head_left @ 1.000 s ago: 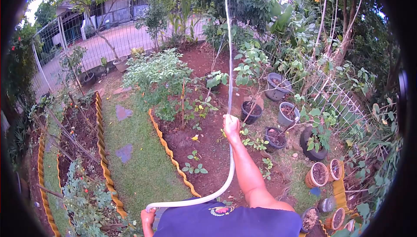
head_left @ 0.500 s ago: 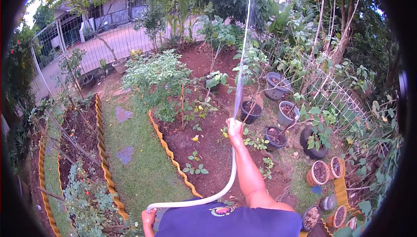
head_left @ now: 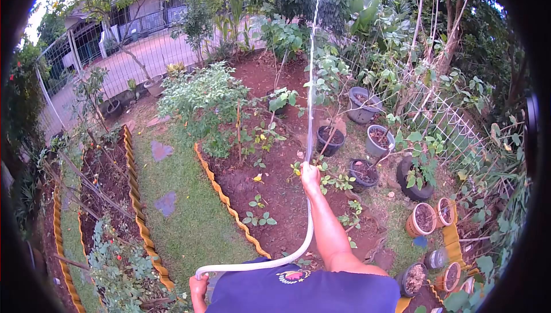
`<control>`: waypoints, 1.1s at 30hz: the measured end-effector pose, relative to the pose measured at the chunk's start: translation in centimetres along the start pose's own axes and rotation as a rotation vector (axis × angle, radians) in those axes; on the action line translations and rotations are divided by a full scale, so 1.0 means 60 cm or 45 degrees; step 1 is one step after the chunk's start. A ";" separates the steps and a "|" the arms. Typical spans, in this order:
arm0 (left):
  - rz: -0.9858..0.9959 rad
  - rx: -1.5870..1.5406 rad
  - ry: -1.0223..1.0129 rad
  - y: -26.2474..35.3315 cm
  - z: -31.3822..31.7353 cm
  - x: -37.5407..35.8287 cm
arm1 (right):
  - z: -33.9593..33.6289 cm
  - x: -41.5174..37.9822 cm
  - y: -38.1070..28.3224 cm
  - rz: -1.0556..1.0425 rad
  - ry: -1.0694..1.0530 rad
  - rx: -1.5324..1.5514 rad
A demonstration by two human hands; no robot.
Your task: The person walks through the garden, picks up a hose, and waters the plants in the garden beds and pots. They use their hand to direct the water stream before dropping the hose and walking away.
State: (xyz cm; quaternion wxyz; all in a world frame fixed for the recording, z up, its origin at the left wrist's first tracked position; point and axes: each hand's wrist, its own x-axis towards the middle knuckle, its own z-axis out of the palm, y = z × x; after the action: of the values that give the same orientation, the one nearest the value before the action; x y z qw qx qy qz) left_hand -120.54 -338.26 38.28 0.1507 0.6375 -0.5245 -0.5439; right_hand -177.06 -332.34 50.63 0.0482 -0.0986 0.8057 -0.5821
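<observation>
A pale garden hose point(head_left: 310, 230) curves across the front of my body. Near its outlet, my right hand point(head_left: 310, 176) is wrapped round it with the arm stretched forward. A stream of water point(head_left: 311, 83) shoots up and away from that hand toward the trees at the back. Low on the left, beside my shirt, my left hand point(head_left: 198, 285) is closed round a farther part of the same hose. The hose end itself is hidden by my right fingers.
Wavy orange edging point(head_left: 224, 201) borders the soil bed point(head_left: 241, 182). A grass strip point(head_left: 192, 221) with stepping stones point(head_left: 165, 203) runs left of it. Several pots, including a black pot point(head_left: 330, 141), and a tyre point(head_left: 408, 184) stand on the right. A wire fence point(head_left: 172, 55) lies behind.
The water stream has shifted slightly left. My right hand sits a little lower in view, still on the hose. The left hand keeps its hold.
</observation>
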 end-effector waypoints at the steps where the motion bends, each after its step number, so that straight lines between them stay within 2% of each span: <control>1: -0.002 -0.007 0.003 0.000 0.000 0.000 | -0.002 0.003 0.006 0.009 0.031 0.016; 4: -0.003 -0.017 0.006 -0.002 -0.002 0.000 | -0.020 -0.016 -0.024 -0.002 0.119 0.133; 7: 0.018 0.004 -0.009 -0.006 -0.002 0.012 | -0.027 -0.021 -0.048 -0.197 0.091 0.092; 14: 0.047 0.014 0.000 -0.011 -0.001 0.017 | -0.020 -0.023 -0.053 -0.203 0.073 -0.081; 17: 0.039 0.023 -0.008 -0.016 -0.004 0.020 | -0.018 -0.025 -0.056 -0.233 0.070 0.000; 20: 0.041 -0.025 -0.007 -0.006 -0.001 0.014 | -0.026 -0.035 -0.080 -0.197 0.041 -0.025; 23: 0.029 -0.032 -0.008 -0.006 0.001 0.011 | -0.006 -0.012 -0.032 -0.088 0.021 -0.010; 26: 0.016 -0.038 -0.003 -0.006 0.003 0.010 | 0.000 0.007 0.028 0.127 -0.011 0.039; 29: 0.004 -0.037 -0.008 -0.002 0.000 0.004 | -0.018 -0.027 -0.004 0.294 0.007 0.237; 33: -0.006 0.021 -0.023 0.014 -0.003 -0.003 | -0.027 -0.024 -0.027 -0.026 0.061 0.277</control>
State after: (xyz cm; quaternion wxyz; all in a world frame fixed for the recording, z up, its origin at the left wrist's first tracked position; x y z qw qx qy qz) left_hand -120.78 -338.52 39.11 0.1394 0.6349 -0.5288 -0.5458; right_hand -175.81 -331.01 52.66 0.0334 -0.0869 0.7376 -0.6687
